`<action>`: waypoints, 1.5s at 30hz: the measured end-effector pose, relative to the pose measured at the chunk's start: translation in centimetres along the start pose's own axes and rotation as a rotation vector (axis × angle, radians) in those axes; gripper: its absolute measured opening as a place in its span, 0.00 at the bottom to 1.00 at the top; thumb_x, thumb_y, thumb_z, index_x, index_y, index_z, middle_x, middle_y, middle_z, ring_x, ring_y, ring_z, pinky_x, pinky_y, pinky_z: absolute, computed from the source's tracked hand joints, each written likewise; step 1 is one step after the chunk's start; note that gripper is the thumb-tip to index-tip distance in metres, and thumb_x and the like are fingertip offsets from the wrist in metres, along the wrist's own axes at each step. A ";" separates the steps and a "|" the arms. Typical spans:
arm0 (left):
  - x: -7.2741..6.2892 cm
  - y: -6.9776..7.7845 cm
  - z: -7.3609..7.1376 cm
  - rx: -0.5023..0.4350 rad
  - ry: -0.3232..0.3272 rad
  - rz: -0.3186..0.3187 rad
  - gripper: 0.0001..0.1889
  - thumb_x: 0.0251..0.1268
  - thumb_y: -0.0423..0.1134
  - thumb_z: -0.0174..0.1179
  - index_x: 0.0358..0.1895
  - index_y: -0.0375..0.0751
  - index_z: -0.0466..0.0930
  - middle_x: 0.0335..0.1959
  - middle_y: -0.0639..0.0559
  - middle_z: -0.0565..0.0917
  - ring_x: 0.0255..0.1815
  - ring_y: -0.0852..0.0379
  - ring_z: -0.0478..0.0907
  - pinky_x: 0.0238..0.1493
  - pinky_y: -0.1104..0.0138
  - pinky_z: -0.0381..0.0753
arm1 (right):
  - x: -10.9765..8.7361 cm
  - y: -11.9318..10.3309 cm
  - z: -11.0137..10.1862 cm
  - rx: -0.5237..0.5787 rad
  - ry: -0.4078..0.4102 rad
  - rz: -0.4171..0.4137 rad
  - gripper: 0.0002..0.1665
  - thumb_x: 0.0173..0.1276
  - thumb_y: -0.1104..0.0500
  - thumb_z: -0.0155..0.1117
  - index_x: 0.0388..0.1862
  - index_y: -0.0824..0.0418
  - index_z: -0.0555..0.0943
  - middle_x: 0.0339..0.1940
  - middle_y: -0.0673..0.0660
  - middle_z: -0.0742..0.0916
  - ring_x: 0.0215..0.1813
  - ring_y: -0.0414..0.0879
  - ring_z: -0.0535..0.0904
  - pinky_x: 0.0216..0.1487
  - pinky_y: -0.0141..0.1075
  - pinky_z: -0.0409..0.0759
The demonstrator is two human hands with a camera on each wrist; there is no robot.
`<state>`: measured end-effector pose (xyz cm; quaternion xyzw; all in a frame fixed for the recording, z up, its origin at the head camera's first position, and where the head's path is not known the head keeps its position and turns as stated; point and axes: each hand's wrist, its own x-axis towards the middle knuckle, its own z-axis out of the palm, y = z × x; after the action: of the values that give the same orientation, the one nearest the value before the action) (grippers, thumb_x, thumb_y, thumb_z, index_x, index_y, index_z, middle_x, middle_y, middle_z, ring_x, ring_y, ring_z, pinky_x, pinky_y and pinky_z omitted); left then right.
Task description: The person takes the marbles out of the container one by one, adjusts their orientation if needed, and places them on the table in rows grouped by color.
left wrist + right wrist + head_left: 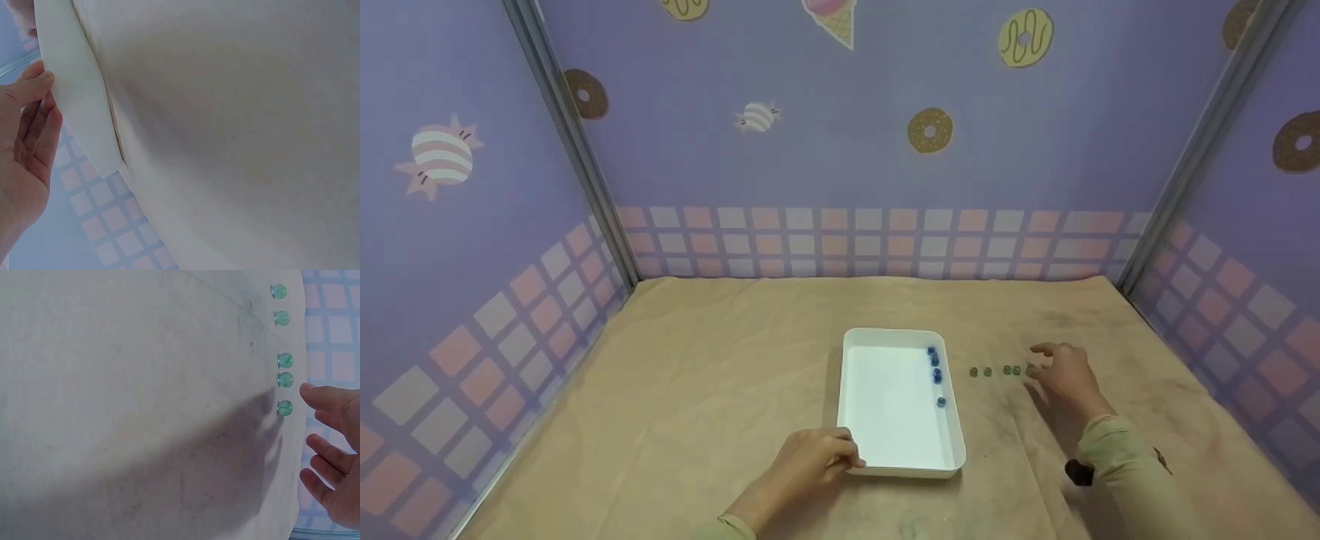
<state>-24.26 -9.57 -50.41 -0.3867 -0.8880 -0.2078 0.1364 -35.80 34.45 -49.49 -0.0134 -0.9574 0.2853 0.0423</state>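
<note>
Inside the tray, blue marbles

On the worktop, a tray holds marbles from one to three o'clock; outside, five more marbles run toward three o'clock.

Pale green, wrist-length sleeves

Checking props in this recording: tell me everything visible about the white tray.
The white tray is a shallow, smooth, seemingly plastic rectangle with rounded corners and low walls. It sits open side up on the brown sheet, longer front to back than across. The left hand holds its near-left corner; small blue balls lie inside along its right side.
</note>
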 end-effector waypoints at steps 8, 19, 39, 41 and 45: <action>-0.2 0.2 -0.1 -0.021 -0.006 -0.006 0.04 0.61 0.41 0.66 0.31 0.55 0.89 0.29 0.65 0.83 0.32 0.69 0.82 0.34 0.80 0.76 | -0.5 -0.5 -0.4 0.014 0.020 -0.088 0.28 0.69 0.59 0.65 0.65 0.69 0.74 0.65 0.77 0.74 0.67 0.74 0.66 0.64 0.64 0.70; -0.1 0.2 0.0 -0.035 0.013 0.000 0.04 0.61 0.40 0.66 0.30 0.55 0.89 0.29 0.65 0.83 0.32 0.69 0.82 0.34 0.81 0.76 | -1.3 -1.3 -1.0 0.018 0.039 -0.191 0.29 0.65 0.62 0.68 0.64 0.69 0.75 0.65 0.76 0.76 0.68 0.74 0.66 0.65 0.65 0.68; -0.1 0.2 -0.3 -0.063 -0.027 -0.024 0.03 0.62 0.40 0.66 0.31 0.51 0.88 0.30 0.63 0.84 0.34 0.68 0.83 0.37 0.80 0.78 | -4.8 -5.8 0.6 0.005 0.111 -0.389 0.28 0.59 0.62 0.74 0.60 0.61 0.80 0.59 0.66 0.81 0.62 0.65 0.75 0.58 0.60 0.76; -0.1 0.2 -0.3 -0.062 -0.018 -0.019 0.03 0.61 0.41 0.66 0.30 0.50 0.88 0.29 0.63 0.83 0.33 0.68 0.83 0.36 0.81 0.77 | -5.3 -6.4 0.7 0.008 0.113 -0.405 0.27 0.59 0.62 0.74 0.59 0.60 0.81 0.59 0.65 0.81 0.60 0.62 0.76 0.57 0.58 0.77; 0.0 0.2 -0.3 -0.036 0.006 -0.003 0.04 0.60 0.42 0.67 0.29 0.52 0.87 0.28 0.64 0.83 0.32 0.69 0.82 0.34 0.81 0.76 | -6.3 -7.4 1.0 0.017 0.113 -0.447 0.27 0.58 0.62 0.75 0.58 0.58 0.82 0.57 0.60 0.82 0.58 0.57 0.78 0.55 0.54 0.79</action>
<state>-24.09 -9.62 -50.14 -0.3873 -0.8843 -0.2251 0.1317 -29.62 27.38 -46.77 0.1835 -0.9302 0.2758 0.1579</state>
